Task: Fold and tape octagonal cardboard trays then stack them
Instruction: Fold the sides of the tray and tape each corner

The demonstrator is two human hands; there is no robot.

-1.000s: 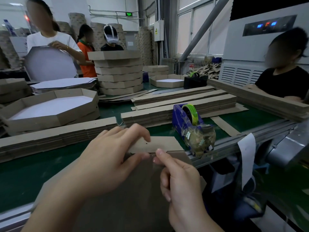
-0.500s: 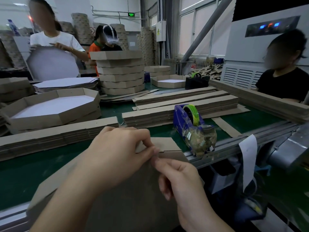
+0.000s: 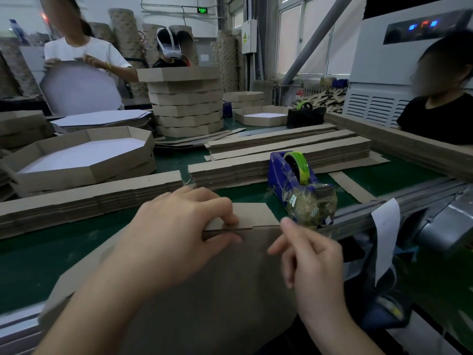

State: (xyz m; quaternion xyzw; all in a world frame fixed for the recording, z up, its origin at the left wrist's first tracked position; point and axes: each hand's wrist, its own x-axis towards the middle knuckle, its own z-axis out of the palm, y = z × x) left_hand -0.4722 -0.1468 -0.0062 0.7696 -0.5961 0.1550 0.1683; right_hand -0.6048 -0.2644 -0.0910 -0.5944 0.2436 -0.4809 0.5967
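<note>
Seam pinched, no tape on yet.
Left hand (image 3: 179,234) pinches the cardboard strip (image 3: 256,216) at the near edge of the table (image 3: 51,247). Right hand (image 3: 309,257), fingers loosely curled, hovers beside the tape dispenser (image 3: 294,180). A slipping pinch could misalign the joint.

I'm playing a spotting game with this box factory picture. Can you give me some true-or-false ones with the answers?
1. The tape dispenser is blue with a green roll. True.
2. The left hand pinches a cardboard flap. True.
3. The table top is red. False: it is green.
4. The tall stack of trays stands right beside the right hand. False: it stands far back, across the table.
</note>
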